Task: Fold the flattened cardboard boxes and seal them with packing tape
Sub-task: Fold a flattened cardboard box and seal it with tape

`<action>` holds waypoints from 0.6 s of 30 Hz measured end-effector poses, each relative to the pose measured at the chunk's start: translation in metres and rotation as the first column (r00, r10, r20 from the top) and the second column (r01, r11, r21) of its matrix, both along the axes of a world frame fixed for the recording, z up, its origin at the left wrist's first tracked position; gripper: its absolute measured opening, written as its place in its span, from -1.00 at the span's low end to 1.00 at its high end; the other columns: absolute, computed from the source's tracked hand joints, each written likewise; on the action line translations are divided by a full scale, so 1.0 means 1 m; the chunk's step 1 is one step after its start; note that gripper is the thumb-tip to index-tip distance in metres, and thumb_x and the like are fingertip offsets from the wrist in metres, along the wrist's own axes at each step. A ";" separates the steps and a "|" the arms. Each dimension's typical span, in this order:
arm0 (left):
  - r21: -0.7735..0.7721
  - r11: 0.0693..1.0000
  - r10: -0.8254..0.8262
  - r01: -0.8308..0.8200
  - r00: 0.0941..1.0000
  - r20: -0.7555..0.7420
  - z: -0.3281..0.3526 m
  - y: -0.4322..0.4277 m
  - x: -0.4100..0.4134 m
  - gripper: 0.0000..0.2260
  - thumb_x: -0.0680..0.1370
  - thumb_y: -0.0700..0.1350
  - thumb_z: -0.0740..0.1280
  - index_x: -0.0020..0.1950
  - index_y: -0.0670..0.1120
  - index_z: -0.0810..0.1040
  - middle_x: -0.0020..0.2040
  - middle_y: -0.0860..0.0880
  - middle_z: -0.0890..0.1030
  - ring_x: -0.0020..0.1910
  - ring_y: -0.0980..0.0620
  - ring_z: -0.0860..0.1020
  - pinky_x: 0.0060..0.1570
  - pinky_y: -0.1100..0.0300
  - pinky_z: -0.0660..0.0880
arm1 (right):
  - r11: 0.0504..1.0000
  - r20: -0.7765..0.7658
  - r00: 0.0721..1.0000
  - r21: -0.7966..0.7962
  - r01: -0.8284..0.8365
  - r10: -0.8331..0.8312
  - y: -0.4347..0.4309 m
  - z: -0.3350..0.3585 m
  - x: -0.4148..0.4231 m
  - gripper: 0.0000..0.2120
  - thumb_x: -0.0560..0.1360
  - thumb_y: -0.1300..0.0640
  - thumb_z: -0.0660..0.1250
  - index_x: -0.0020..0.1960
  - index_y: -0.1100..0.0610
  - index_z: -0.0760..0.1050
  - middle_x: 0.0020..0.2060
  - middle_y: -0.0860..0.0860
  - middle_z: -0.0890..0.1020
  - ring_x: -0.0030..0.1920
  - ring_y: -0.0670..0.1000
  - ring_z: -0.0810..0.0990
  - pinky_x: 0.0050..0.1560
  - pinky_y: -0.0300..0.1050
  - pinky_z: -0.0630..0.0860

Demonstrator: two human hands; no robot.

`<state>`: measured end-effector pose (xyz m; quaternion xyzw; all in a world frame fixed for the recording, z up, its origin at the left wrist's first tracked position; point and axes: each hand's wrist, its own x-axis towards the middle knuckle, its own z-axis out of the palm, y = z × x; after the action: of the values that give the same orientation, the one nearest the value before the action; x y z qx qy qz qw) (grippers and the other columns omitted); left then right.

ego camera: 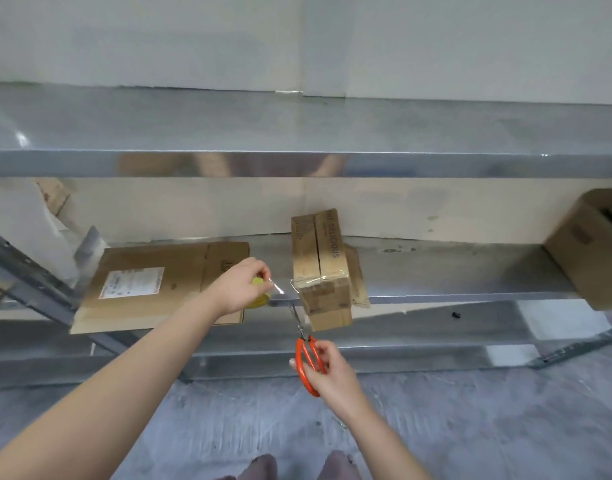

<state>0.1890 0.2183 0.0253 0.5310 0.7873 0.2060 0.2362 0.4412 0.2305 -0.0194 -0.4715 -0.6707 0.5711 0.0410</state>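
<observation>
A small folded cardboard box (321,268) stands on the metal shelf (453,271), jutting over its front edge, with clear tape across its near end. My left hand (240,287) grips a yellow-cored roll of clear packing tape (259,295); a strip of tape (280,289) stretches from the roll to the box. My right hand (327,367) holds orange-handled scissors (306,355), whose blades point up at the stretched strip just left of the box.
A flattened cardboard box (152,289) with a white label lies on the shelf at the left. Another folded box (588,247) sits at the far right. An upper shelf (297,161) overhangs. My feet (297,467) stand on the grey floor below.
</observation>
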 end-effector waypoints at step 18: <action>0.022 0.993 -0.111 0.113 0.991 -0.074 -0.006 0.007 -0.010 -0.91 0.59 -0.08 0.26 0.01 -0.07 0.53 0.01 0.01 0.49 -0.01 0.07 0.43 -0.06 0.30 0.25 | 0.943 -0.096 0.978 -0.298 0.148 -0.184 -0.004 0.006 -0.046 -0.82 0.60 -0.07 0.26 0.11 -0.01 0.52 -0.29 -0.04 0.53 -0.31 -0.08 0.47 -0.39 -0.33 0.35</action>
<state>0.1792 0.2252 0.0192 0.5846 0.7615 0.1834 0.2117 0.3950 0.2270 -0.0139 -0.4916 -0.5341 0.6851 0.0608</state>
